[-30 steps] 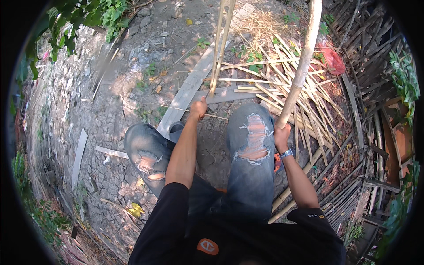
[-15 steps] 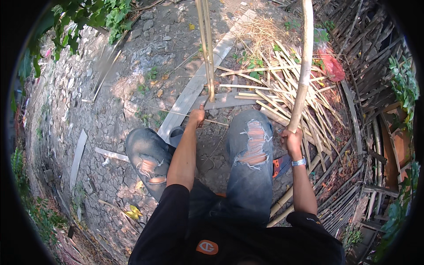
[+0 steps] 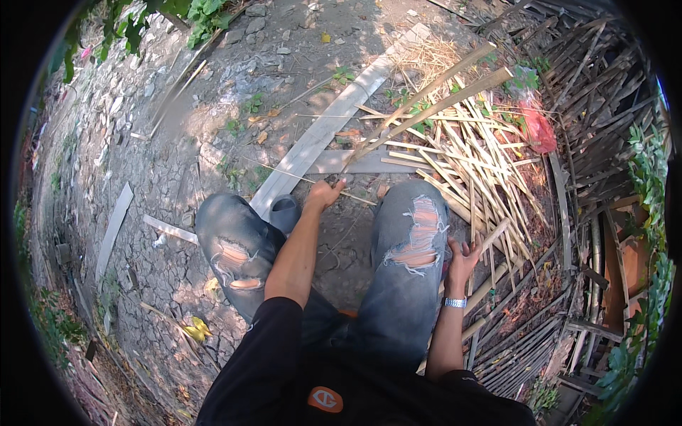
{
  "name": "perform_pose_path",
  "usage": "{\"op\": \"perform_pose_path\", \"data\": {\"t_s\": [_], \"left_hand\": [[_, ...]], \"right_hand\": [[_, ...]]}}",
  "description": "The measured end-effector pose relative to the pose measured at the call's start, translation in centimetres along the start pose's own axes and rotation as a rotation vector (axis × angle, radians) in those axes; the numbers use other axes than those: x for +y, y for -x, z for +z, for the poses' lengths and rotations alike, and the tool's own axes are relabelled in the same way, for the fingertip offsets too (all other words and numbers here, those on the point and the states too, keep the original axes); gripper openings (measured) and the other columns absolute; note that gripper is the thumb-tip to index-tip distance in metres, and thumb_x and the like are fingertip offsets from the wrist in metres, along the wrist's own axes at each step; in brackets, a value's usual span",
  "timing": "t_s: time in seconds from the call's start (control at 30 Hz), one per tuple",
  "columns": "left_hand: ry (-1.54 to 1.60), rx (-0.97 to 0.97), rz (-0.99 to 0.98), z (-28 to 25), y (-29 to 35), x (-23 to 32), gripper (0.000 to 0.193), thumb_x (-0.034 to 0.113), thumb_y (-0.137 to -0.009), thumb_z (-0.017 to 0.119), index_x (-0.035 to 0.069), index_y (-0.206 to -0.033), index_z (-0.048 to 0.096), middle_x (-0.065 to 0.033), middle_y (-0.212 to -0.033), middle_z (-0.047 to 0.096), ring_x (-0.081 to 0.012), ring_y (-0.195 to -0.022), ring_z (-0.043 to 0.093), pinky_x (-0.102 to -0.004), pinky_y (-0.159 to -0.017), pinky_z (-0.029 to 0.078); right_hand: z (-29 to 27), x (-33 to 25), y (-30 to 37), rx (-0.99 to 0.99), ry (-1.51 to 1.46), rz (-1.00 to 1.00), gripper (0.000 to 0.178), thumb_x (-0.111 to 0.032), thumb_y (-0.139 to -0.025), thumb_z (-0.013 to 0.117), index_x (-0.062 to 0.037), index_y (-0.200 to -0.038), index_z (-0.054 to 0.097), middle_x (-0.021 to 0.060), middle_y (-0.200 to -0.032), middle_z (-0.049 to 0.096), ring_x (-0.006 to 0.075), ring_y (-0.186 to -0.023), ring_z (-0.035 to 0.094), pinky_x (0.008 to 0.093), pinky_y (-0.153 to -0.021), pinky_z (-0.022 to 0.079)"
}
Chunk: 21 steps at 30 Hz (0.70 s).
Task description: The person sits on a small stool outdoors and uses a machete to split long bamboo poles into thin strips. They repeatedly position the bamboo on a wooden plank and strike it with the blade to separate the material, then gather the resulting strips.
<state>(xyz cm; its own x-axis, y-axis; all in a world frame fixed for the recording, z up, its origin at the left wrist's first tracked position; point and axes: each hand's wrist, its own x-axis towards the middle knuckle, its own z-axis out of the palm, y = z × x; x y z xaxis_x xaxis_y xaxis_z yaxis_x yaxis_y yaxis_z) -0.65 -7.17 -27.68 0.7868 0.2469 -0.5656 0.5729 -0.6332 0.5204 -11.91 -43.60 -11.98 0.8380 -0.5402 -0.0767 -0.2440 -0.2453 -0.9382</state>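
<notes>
Your left hand (image 3: 325,194) clamps a thin tool (image 3: 344,175) by the split bamboo's (image 3: 462,95) lower end; your right hand's (image 3: 463,261) fingers spread apart. What the red bag (image 3: 538,129) contains, I can't tell.

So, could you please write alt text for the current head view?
A person's left hand is closed on a thin, mostly hidden tool at the near end of tilted split bamboo; the open right hand is by a bamboo stick. Pale bamboo strips lie heaped on the ground.
</notes>
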Motion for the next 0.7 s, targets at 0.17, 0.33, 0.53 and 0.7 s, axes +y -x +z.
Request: {"op": "perform_pose_path", "data": {"t_s": [0.17, 0.33, 0.53, 0.7], "left_hand": [[-0.048, -0.012, 0.051, 1.1, -2.0, -1.1, 0.066, 0.055, -0.089, 0.066, -0.005, -0.116, 0.069, -0.0283, -0.125, 0.065, -0.0401, -0.120, 0.062, -0.0449, -0.102, 0.050], [-0.034, 0.006, -0.025, 1.2, -1.8, -0.7, 0.049, 0.037, -0.085, 0.068, -0.002, -0.115, 0.071, -0.0262, -0.124, 0.066, -0.0388, -0.120, 0.063, -0.0439, -0.102, 0.050], [0.039, -0.052, -0.042, 0.2, -3.4, -4.4, 0.042, 0.032, -0.080, 0.069, -0.004, -0.100, 0.075, -0.0267, -0.108, 0.071, -0.0334, -0.106, 0.070, -0.0431, -0.093, 0.055], [0.217, -0.111, 0.001, -0.4, -1.5, -2.5, 0.033, 0.026, -0.081, 0.069, -0.005, -0.092, 0.071, -0.0170, -0.075, 0.068, -0.0310, -0.065, 0.067, -0.0450, -0.064, 0.052]], "right_hand": [[11.2, -17.0, -6.1, -0.383, -0.296, -0.485, 0.103, -0.021, -0.075, 0.090, -0.0013, -0.153, 0.025, 0.0313, -0.151, 0.033, 0.0405, -0.138, 0.044, 0.0496, -0.111, 0.042], [18.8, -23.8, -9.9, -0.498, -0.368, -0.666, 0.062, -0.027, -0.084, 0.085, 0.0048, -0.129, 0.054, 0.0214, -0.116, 0.065, 0.0263, -0.112, 0.064, 0.0377, -0.095, 0.054], [20.1, -24.0, -7.8, -0.712, -0.339, -0.644, 0.022, -0.019, -0.096, 0.073, 0.0022, -0.097, 0.070, 0.0089, -0.089, 0.075, 0.0143, -0.086, 0.069, 0.0312, -0.079, 0.056], [18.7, -23.4, -8.9, -0.663, -0.364, -0.711, 0.019, -0.018, -0.097, 0.070, 0.0016, -0.097, 0.070, 0.0100, -0.092, 0.076, 0.0142, -0.084, 0.070, 0.0293, -0.076, 0.057]]}}
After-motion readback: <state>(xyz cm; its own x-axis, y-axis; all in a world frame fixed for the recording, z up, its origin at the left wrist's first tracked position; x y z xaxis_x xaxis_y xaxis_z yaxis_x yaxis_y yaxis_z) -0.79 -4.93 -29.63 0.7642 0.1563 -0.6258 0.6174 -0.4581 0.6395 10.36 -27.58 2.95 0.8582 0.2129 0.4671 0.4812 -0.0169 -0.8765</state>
